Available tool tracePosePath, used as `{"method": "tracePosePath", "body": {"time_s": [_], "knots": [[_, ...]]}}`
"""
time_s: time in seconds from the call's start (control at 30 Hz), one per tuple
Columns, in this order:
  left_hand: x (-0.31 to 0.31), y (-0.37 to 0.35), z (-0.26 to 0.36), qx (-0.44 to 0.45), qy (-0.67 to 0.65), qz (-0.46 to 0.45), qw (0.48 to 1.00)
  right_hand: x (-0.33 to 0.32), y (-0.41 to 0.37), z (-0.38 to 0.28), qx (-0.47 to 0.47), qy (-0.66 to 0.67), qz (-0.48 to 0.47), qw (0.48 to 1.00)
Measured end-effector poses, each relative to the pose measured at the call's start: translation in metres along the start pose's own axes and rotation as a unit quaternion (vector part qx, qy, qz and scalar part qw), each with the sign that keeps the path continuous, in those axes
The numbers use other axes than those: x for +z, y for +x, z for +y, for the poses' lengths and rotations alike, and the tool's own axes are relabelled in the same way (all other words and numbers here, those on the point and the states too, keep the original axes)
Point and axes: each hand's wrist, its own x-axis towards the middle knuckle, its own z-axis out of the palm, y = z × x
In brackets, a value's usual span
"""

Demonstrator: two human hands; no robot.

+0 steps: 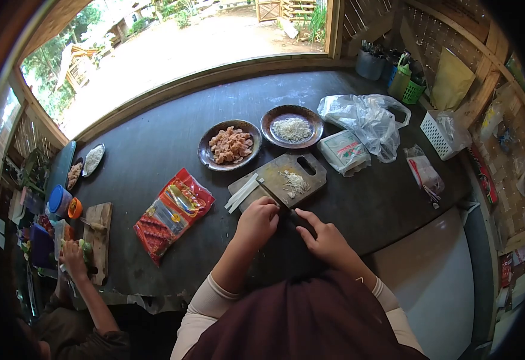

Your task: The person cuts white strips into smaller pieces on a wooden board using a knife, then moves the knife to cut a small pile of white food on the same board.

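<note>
- Right of the grey rectangular cutting board (314, 183), open dark tabletop (376, 201) leaves a broad lane.
- Beyond the board, the round brown plate of brown chunks (229, 167) and the round brown plate of white shreds (268, 123) sit too close for passage between.
- The square white plastic-wrapped packet (343, 151) crowds the board's far right corner.
- Leftward, the shiny red plastic packet (174, 214) leaves only a narrow strip.

A dark counter (136, 144) with a curved-looking far edge spans the middle of the frame. Beyond it, across the upper left and centre, a wood-framed window opening (172, 85) shows sunlit pale ground (214, 36), greenery (85, 30) and a wooden gate (268, 11). Daylight pours in. A woven wall (517, 141) with timber braces (484, 84) fills the right; a smooth, pale grey surface (427, 282) shows lower right.
</note>
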Motion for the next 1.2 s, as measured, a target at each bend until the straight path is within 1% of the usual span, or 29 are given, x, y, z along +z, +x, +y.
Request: {"method": "tracePosePath", "body": {"time_s": [0.03,0.1,0.2,0.33,0.4,0.53,0.6,0.7,0.83,1.0,1.13,1.2], "knots": [[0.000,-0.001,-0.001,-0.002,0.001,0.000,1.000,0.000,0.001,-0.001,-0.001,0.001,-0.002,1.000],[0.002,-0.001,-0.001,0.015,0.004,0.017,1.000,-0.002,0.004,-0.002,0.003,0.024,0.024,0.999],[0.004,0.000,-0.004,0.017,-0.003,0.014,1.000,-0.011,-0.001,-0.003,-0.004,0.040,0.040,0.998],[0.005,-0.001,-0.003,0.024,0.007,0.035,0.999,-0.016,-0.009,-0.003,-0.031,0.060,0.034,0.997],[0.005,-0.001,-0.001,0.018,0.003,0.031,0.999,-0.019,-0.012,-0.006,-0.020,0.067,-0.011,0.998],[0.006,-0.001,-0.004,0.026,-0.001,0.039,0.999,-0.019,-0.005,-0.001,-0.002,0.070,-0.007,0.998],[0.005,-0.001,-0.002,0.009,-0.003,0.029,1.000,-0.015,0.001,0.007,-0.041,0.075,0.035,0.996],[0.003,-0.001,0.001,0.000,0.000,0.017,1.000,-0.018,0.003,0.003,-0.025,0.074,0.030,0.996],[0.006,0.000,-0.002,0.004,-0.005,0.026,1.000,-0.018,-0.006,0.002,-0.042,0.070,0.008,0.997],[0.007,0.000,-0.004,0.002,-0.003,0.028,1.000,-0.024,-0.007,-0.003,0.020,0.056,0.020,0.998],[0.009,0.002,-0.006,0.016,0.000,0.032,0.999,-0.025,-0.014,-0.004,0.023,0.083,0.003,0.996],[0.009,0.002,-0.007,0.024,0.004,0.032,0.999,-0.022,-0.019,-0.002,-0.027,0.072,0.014,0.997]]}}
